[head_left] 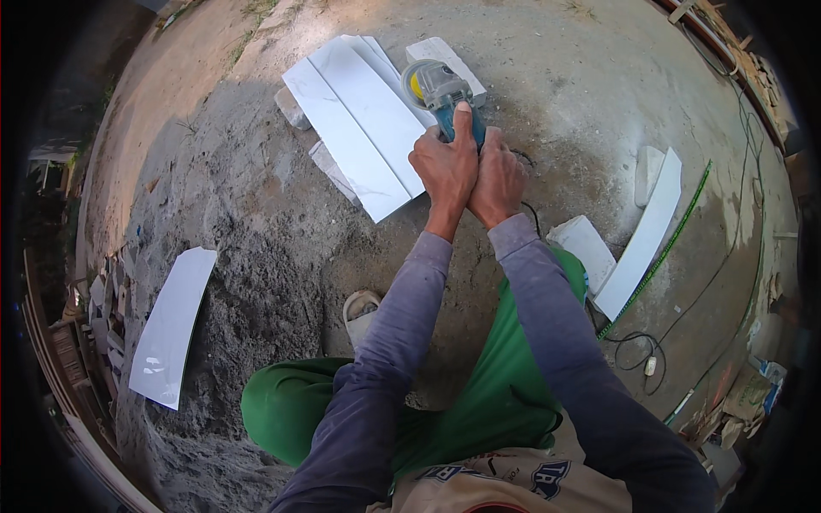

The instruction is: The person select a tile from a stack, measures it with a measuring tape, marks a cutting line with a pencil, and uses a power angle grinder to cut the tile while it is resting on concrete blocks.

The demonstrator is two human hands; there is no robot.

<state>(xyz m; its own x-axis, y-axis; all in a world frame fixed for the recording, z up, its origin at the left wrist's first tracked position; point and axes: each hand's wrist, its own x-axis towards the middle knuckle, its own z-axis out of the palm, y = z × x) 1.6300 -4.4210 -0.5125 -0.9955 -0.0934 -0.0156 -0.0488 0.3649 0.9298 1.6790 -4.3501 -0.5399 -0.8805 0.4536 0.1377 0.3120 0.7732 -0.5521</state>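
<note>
Both of my hands are wrapped round the teal body of an angle grinder [445, 96]. My left hand [448, 167] has its thumb lying along the top of the tool, and my right hand [498, 178] closes on its rear part. A clear guard and a yellow disc show at the grinder's head. Just left of the tool lies a white marbled tile [355, 128], with a long straight line running along it. The disc is over or beside the tile's right edge; whether it touches cannot be seen. Pale blocks [293, 109] stick out from under the tile.
Another white tile piece [174, 329] lies on the grey sand [248, 282] at left. At right, a narrow tile strip [641, 235] rests by pale blocks [584, 246], beside a green straight strip [663, 248]. A black cord [654, 346] loops over the ground there.
</note>
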